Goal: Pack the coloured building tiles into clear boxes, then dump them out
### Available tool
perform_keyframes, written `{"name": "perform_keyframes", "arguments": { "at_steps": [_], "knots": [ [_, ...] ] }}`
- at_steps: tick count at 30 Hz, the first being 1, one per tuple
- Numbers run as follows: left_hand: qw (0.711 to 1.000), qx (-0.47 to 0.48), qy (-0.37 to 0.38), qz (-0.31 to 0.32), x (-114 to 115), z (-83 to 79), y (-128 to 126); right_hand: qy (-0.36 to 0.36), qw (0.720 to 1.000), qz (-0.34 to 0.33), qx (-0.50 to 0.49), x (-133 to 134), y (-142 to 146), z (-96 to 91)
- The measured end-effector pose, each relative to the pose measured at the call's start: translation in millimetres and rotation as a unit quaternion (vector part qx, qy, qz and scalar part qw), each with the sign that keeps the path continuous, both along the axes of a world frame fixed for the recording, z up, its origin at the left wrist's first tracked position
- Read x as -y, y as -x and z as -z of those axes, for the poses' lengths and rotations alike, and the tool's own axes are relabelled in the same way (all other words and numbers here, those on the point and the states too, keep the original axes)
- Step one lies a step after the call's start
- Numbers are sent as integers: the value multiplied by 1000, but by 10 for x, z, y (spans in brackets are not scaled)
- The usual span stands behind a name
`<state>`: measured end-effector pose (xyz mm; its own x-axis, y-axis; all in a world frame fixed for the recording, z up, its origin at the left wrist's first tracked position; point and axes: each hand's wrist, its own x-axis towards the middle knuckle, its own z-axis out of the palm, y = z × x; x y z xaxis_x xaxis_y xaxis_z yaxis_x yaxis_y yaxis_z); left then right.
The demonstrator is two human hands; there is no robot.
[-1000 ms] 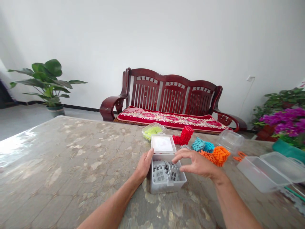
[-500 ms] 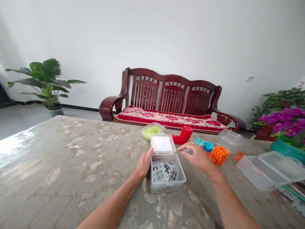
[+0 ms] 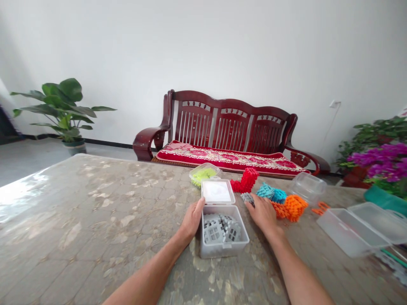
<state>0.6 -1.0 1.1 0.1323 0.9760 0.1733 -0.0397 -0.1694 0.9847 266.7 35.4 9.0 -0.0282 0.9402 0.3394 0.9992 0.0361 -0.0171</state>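
Observation:
In front of me stands a clear plastic box [image 3: 224, 250] with its lid [image 3: 218, 191] tipped back. Grey interlocking building pieces [image 3: 219, 228], some with window grids, lie inside it. My left hand [image 3: 192, 217] grips the box at its rear left corner, thumb by the hinge; its other fingers are partly hidden. To the right of the lid, my right hand [image 3: 263, 214] is closed on a grey building piece [image 3: 246, 197] at table level. Beyond that hand are blue building pieces [image 3: 270, 192], and orange building pieces [image 3: 295, 207] lie beside it.
Behind the lid are a tub of yellow-green pieces [image 3: 203, 174] and a red built shape [image 3: 246, 181]. At right stand an upturned clear tub [image 3: 308, 186] and an open clear box [image 3: 346, 233], near purple flowers [image 3: 383, 159]. A wooden bench [image 3: 229, 127] is past the table [image 3: 95, 220].
My right hand has come down from above the table, and its fingers have closed on the grey building piece. My left hand has stayed at the box.

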Motion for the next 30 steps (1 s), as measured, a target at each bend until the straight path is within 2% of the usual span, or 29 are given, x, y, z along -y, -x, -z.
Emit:
{"name": "perform_keyframes", "arguments": {
  "at_steps": [6,9,11,13,15,17,19,22,26,30],
  "knots": [
    [1000,-18,9,-14,-2,-23,3,-18,1000,12,-2,-21,0,24],
    [1000,-16,8,-10,-8,-4,8,-43,997,9,-58,-38,-15,36],
    [1000,-13,7,-6,-11,7,9,-56,988,-7,-143,-46,-11,8],
    [1000,-9,4,-4,-10,11,9,-39,960,-51,-272,-34,13,-78],
    [1000,-9,-1,-7,-6,5,9,16,911,-124,-393,13,54,-226],
    [1000,-13,-4,-11,-1,-2,8,86,866,-204,-449,95,104,-409],
    [1000,-13,-3,-12,0,-5,4,135,845,-275,-438,194,159,-581],
    [1000,5,2,-7,-3,-2,-7,163,846,-340,-377,319,241,-743],
    [1000,15,10,-5,0,-13,-19,156,865,-369,-302,389,336,-784],
    [1000,12,1,-4,0,-24,-18,131,874,-369,-287,381,392,-750]
  ]
}}
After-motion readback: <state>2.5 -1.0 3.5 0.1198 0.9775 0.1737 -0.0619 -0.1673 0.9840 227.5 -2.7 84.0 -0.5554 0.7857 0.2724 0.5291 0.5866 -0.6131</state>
